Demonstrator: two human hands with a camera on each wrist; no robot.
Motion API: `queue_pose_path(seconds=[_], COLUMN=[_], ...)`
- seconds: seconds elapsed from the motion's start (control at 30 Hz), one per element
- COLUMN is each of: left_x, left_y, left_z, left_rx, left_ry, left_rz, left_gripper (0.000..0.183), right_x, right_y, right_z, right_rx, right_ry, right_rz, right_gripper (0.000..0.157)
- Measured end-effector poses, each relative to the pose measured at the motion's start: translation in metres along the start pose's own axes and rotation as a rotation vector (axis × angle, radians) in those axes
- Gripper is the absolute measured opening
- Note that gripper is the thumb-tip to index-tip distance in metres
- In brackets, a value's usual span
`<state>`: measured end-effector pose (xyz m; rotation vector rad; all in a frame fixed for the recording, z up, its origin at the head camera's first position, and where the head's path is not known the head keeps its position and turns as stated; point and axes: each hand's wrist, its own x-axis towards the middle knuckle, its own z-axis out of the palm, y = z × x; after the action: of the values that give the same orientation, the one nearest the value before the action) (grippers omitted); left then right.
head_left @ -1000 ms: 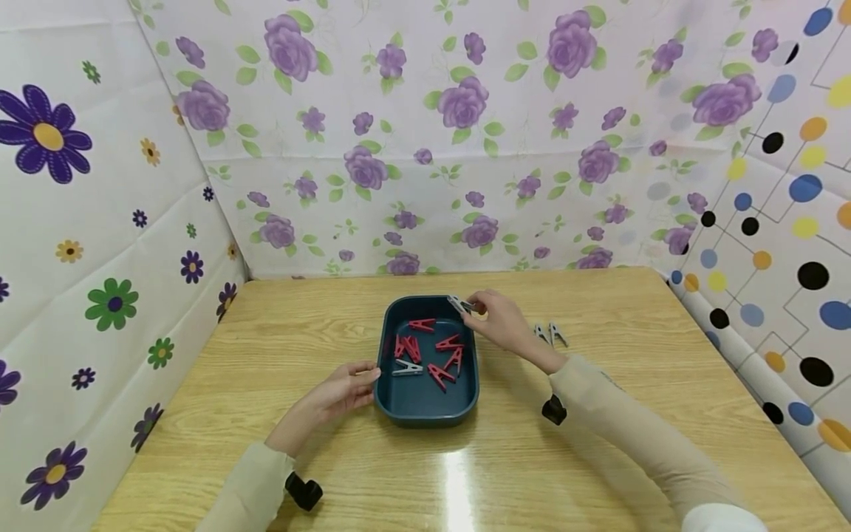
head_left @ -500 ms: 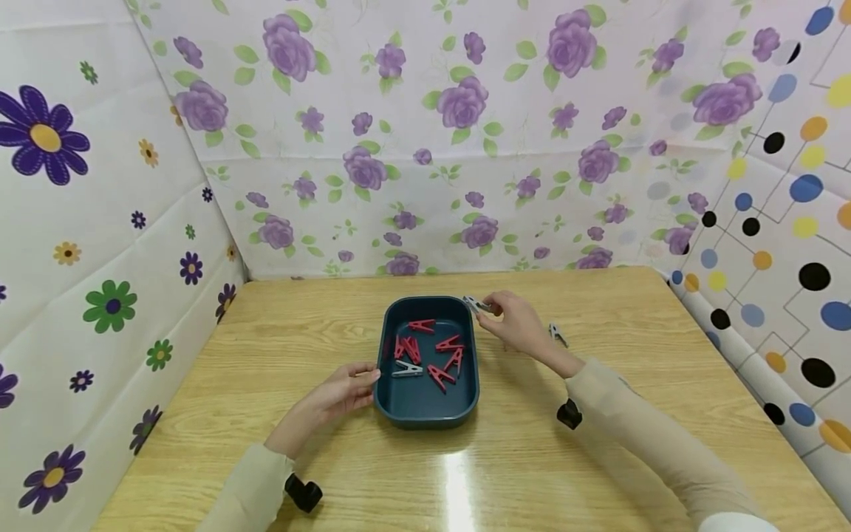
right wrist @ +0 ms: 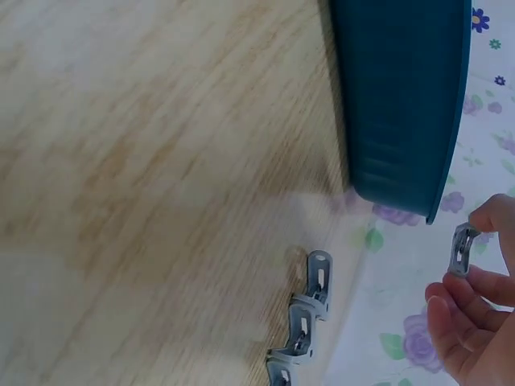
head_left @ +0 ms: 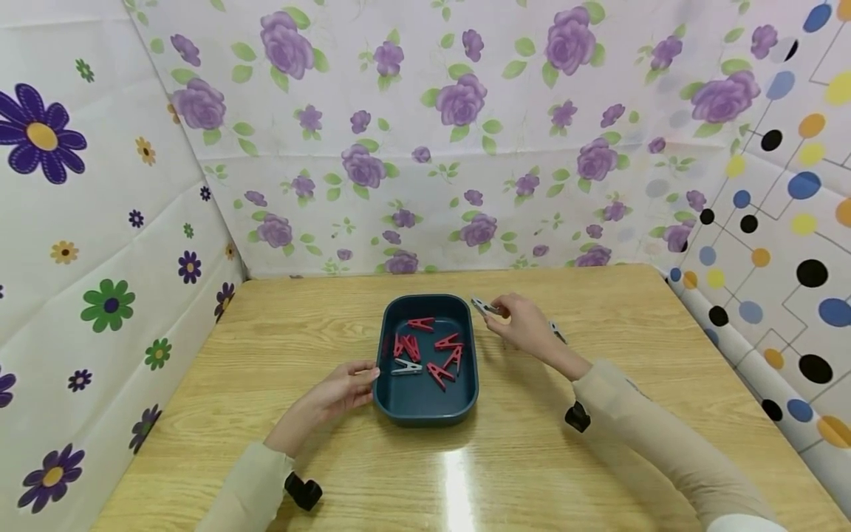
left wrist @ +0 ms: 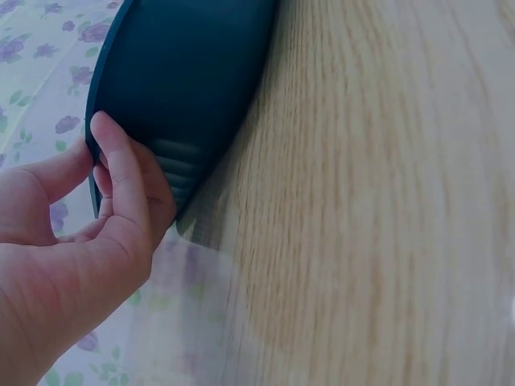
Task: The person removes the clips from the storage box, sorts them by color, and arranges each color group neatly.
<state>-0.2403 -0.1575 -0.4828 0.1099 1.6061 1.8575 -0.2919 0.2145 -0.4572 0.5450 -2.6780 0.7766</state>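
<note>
A dark teal plastic bin (head_left: pixel 425 403) sits on the table, holding several red clothespins (head_left: pixel 439 375) and one grey clothespin (head_left: pixel 407 367). At its left wall, my left hand (head_left: pixel 342 390) grips the rim; in the left wrist view the thumb is outside and the fingers (left wrist: pixel 129 181) curl against the wall. My right hand (head_left: pixel 525 325) pinches another grey clothespin (right wrist: pixel 462 249) between thumb and fingertips, just off the bin's far right corner. More grey clothespins (right wrist: pixel 302 330) lie in a row on the table below that hand, partly hidden by it in the head view.
The wooden table (head_left: pixel 299 325) runs back to a floral cloth (head_left: pixel 412 185). Patterned cloths hang at the left and right sides. A black wrist camera (head_left: pixel 303 491) sits at the left cuff, and another black wrist camera (head_left: pixel 578 417) at the right.
My right hand has moved right with the pinched grey clothespin, from over the bin's far right corner to outside it. My left hand stays on the rim, and the bin's contents look the same.
</note>
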Motion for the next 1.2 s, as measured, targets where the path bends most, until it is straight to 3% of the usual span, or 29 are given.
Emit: queue_pose_path(seconds=[0.93,1.2], left_x=[0.001,0.0], left_y=[0.0,0.0], left_z=[0.0,0.0], left_rx=[0.008,0.011], left_ry=[-0.009,0.001], left_rz=[0.016,0.007], left_gripper=[0.04,0.047], right_x=[-0.033,-0.044], right_y=[0.057,0.069], right_z=[-0.017,-0.023], right_rx=[-0.012,-0.011], right_ry=[-0.018,-0.012], right_rz=[0.245,0.271], right_gripper=[0.032,0.033])
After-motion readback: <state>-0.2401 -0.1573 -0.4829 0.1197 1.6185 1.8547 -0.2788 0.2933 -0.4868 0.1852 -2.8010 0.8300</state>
